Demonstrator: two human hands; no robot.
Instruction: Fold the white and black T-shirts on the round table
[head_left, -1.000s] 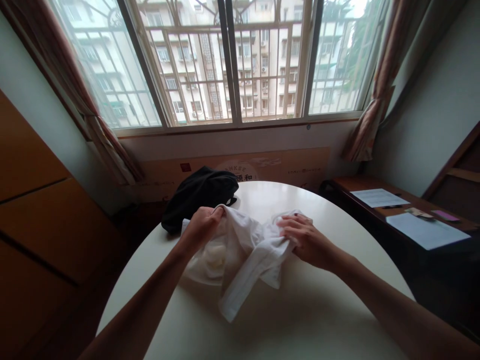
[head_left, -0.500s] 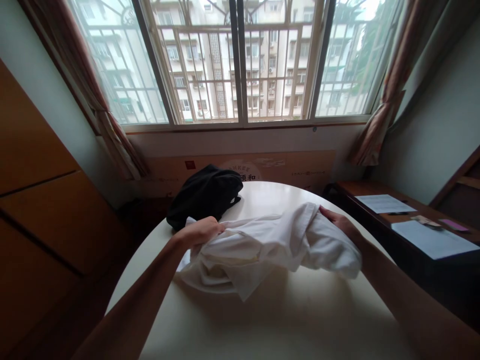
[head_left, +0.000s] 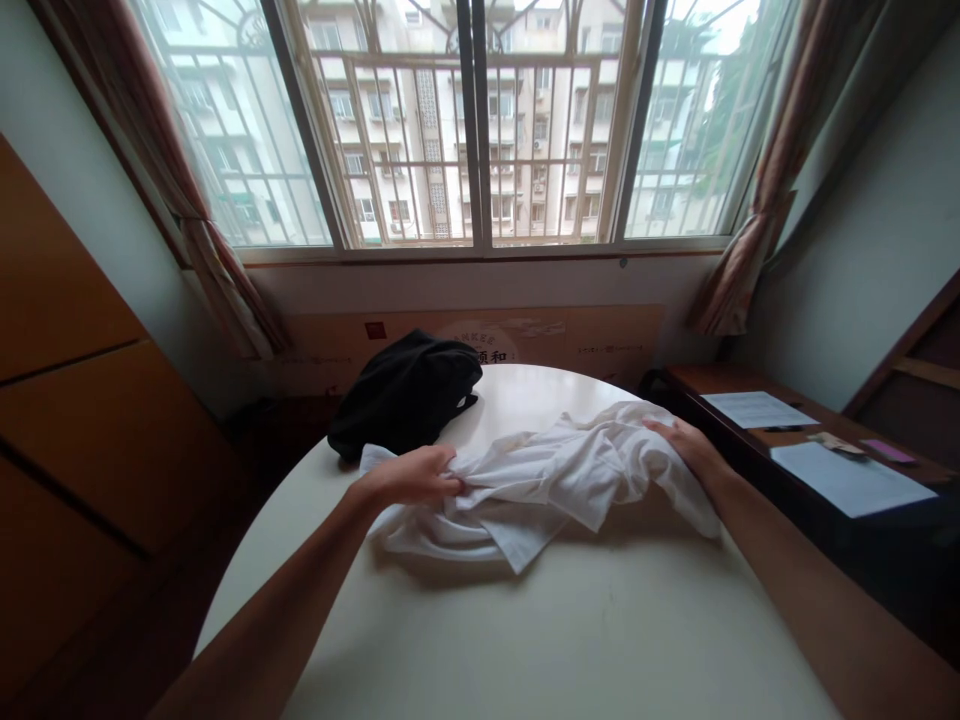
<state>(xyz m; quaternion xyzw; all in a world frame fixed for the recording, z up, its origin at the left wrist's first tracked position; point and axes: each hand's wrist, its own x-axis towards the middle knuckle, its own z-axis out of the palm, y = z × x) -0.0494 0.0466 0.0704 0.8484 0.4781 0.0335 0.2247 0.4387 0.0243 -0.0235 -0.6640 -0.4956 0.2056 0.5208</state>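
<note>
A crumpled white shirt (head_left: 540, 480) lies stretched sideways over the round white table, its pointed corner hanging toward me. My left hand (head_left: 416, 474) is closed around a bunched part of the cloth at its left side. At the other end, my right hand (head_left: 686, 445) pinches the fabric near the top edge, and some cloth droops beside the wrist. Folds hide which parts of the shirt each hand holds.
Behind my left hand a black cloth bundle (head_left: 409, 390) rests on the white table (head_left: 525, 650). To the right, a brown desk (head_left: 694, 375) carries paper sheets (head_left: 847, 475) and small items. A barred window (head_left: 480, 150) and a printed cardboard panel (head_left: 600, 330) are ahead.
The shirt has come down lower and flatter onto the table and looks more bunched. My left hand has shifted slightly right and down; both hands keep hold of the cloth.
</note>
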